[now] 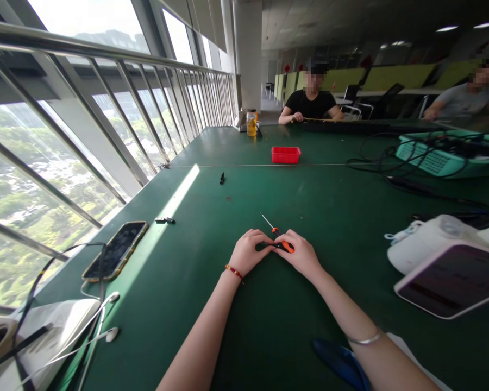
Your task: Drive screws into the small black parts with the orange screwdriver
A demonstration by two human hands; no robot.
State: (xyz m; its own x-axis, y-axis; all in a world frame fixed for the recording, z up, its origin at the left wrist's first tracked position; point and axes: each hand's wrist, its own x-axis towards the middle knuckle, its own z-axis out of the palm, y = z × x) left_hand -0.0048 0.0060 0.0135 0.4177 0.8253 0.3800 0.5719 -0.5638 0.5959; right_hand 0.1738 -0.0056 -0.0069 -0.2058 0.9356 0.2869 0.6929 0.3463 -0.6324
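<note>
My left hand (250, 251) and my right hand (299, 253) meet above the green table, fingertips almost touching. Each is closed in a pinch at a small black piece (274, 245), largely covered by the fingers. A screwdriver (286, 246) with an orange and black handle shows through the gap between my right thumb and index finger. Its thin metal shaft points away and to the left. I cannot tell whether the right hand grips the screwdriver or only sits over it. Two small black parts lie farther off: one part (165, 220) to the left, another part (222, 178) toward the back.
A phone (116, 251) and white earphones (111, 334) lie at left, by the railing. A red bin (286, 155) and a jar (251, 123) stand farther back. On the right are a white-framed device (452, 282) and a teal basket (426, 152) with cables. Two people sit opposite.
</note>
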